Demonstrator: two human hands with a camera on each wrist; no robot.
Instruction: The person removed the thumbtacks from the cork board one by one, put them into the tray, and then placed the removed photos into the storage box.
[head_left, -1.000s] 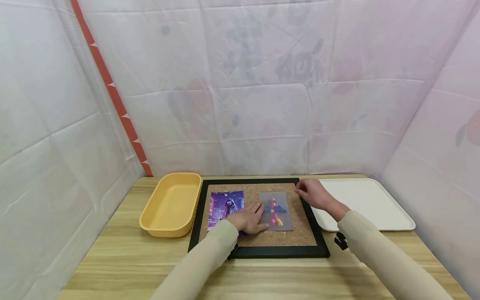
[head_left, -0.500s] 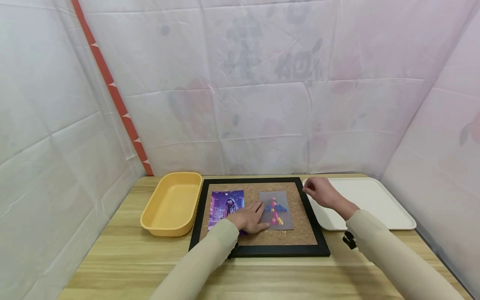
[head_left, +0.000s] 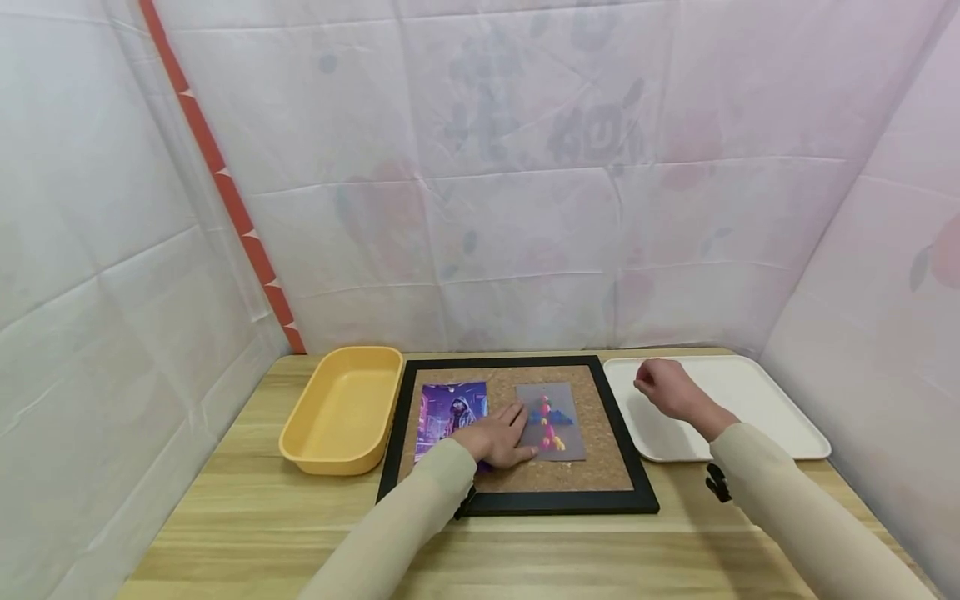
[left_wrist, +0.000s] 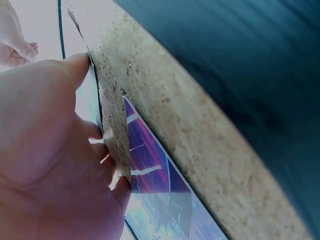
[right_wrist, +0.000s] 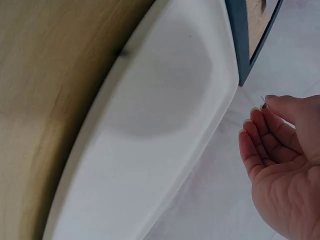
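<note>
My left hand (head_left: 501,437) rests with spread fingers on the cork board (head_left: 510,479). Its fingertips lie on the left edge of a grey picture sheet (head_left: 558,423). Beneath its wrist side, a purple picture (head_left: 446,412) of a hooded figure is partly covered; a small pale dot shows at its top edge. Over the white tray (head_left: 750,400), my right hand (head_left: 675,392) is raised. In the right wrist view, the thumb and index fingertips pinch a tiny thumbtack (right_wrist: 264,104), its thin point sticking out. The left wrist view shows the left palm (left_wrist: 55,145) beside the purple picture's corner.
A yellow plastic basin (head_left: 345,408) stands left of the board. The board's black frame (head_left: 555,503) comes close to the tray on its right. All lie on a wooden table (head_left: 247,517), with white cloth walls (head_left: 525,225) behind and at both sides.
My right hand has moved right, from the board's upper right corner to above the white tray. The left hand has kept its place on the board.
</note>
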